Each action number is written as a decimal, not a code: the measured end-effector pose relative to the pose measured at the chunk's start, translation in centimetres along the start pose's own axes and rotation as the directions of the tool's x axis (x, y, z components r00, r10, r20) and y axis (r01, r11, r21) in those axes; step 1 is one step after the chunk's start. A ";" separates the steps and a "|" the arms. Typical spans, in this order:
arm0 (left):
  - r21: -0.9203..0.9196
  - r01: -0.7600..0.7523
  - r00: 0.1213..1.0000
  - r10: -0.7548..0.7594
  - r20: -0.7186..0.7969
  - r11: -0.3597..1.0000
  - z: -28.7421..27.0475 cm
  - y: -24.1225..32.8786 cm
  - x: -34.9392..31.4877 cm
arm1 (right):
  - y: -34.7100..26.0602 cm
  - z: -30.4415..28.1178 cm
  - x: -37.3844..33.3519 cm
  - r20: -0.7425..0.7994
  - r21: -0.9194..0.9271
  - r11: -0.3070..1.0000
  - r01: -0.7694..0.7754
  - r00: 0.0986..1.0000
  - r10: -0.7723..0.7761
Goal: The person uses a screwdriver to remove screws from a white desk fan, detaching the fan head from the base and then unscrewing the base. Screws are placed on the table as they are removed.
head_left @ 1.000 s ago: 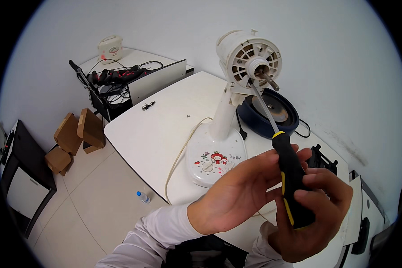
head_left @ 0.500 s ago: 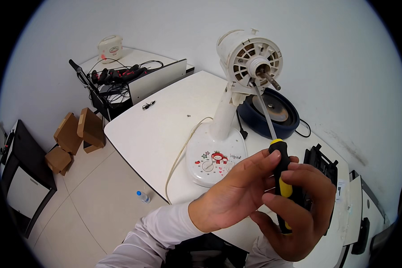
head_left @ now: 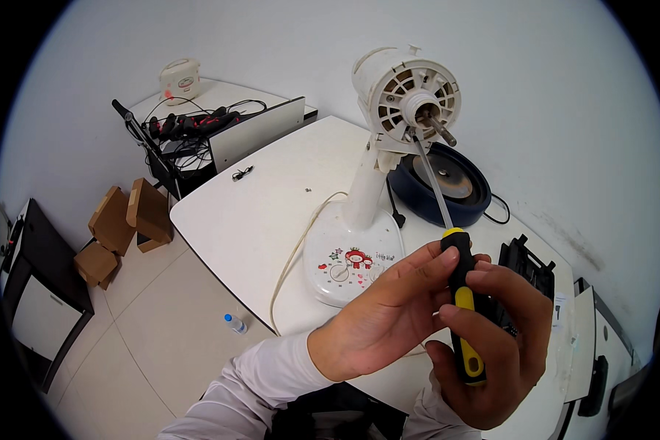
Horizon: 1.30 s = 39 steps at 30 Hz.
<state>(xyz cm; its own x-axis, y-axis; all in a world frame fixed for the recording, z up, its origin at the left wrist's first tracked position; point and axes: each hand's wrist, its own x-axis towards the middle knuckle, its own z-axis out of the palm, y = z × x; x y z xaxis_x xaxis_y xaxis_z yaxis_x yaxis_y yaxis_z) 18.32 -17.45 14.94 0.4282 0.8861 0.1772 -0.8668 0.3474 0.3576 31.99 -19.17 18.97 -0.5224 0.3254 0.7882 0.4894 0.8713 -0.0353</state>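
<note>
A screwdriver [head_left: 465, 295] with a black and yellow handle slants up and away, its long shaft reaching the lower front of a white fan motor housing [head_left: 391, 110]. Where the tip meets the housing is too small to make out. My left hand [head_left: 389, 308] pinches the front of the handle near the yellow collar. Around the rear part of the handle curl the fingers of my right hand [head_left: 502, 345]. The motor's metal shaft [head_left: 443, 131] sticks out bare from the housing, above the tool. Below, the white stand's base [head_left: 345, 282] carries red cartoon figures and a dial.
Behind the stand lies a round dark blue device [head_left: 473, 207] with a metal disc. A black open case [head_left: 532, 268] is at the right on the white table [head_left: 249, 224]. A pale cord [head_left: 295, 253] runs over the table's front edge. Cardboard boxes [head_left: 148, 209] and a bottle [head_left: 235, 323] stand on the floor.
The screwdriver handle has turned about its axis, showing more of its yellow part. My right fingers have shifted slightly around it; the left hand is nearly unchanged.
</note>
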 end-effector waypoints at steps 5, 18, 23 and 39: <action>0.017 -0.016 1.000 0.016 -0.010 1.000 -0.4 0.0 -0.4 | 1.8 1.4 0.0 -0.138 0.028 0.977 0.210 0.969 -0.204; 0.365 -0.072 0.997 0.079 -0.003 0.928 -1.1 -0.2 -0.8 | -0.2 -1.9 -1.1 -0.036 0.053 0.990 -0.129 0.991 0.131; 0.353 -0.204 0.950 0.272 -0.155 0.913 -3.9 0.8 -1.3 | 0.1 -2.0 -1.0 -0.018 -0.006 0.995 -0.099 0.995 0.099; 0.802 -0.371 0.641 0.754 -0.144 0.468 -8.5 7.8 -0.3 | 0.0 -1.0 -0.4 0.048 0.078 0.993 -0.087 0.995 0.084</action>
<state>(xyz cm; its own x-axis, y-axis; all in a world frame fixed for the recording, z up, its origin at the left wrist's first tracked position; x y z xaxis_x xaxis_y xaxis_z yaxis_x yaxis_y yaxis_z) 9.29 -12.36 9.93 -0.4157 0.8740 0.2516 -0.3595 -0.4120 0.8373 32.88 -19.63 19.28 -0.5127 0.4146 0.7518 0.4774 0.8655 -0.1518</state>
